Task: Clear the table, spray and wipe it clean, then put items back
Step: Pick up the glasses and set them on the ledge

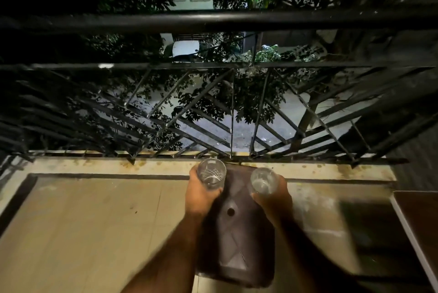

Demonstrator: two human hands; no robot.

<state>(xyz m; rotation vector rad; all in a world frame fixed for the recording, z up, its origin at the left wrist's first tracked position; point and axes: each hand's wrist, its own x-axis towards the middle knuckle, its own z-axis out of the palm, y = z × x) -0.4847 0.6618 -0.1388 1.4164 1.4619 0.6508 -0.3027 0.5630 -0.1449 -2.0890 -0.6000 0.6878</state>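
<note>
My left hand (200, 194) grips a clear cut-pattern glass (211, 173), held upright. My right hand (275, 205) grips a second clear glass (263, 181), also mouth up. Both glasses look empty or nearly so. Between and below my hands stands a small dark brown plastic table or stool (233, 228) with a round hole in its top; its surface carries nothing. Both hands hover over its far end, close to the balcony railing.
A black metal railing (213, 21) with slanted bars runs across the balcony's far edge, above a stained concrete kerb (118, 165). The beige tiled floor (94, 221) spreads left. A dark brown surface with a pale edge (417, 216) sits at the right. Trees and a street lie below.
</note>
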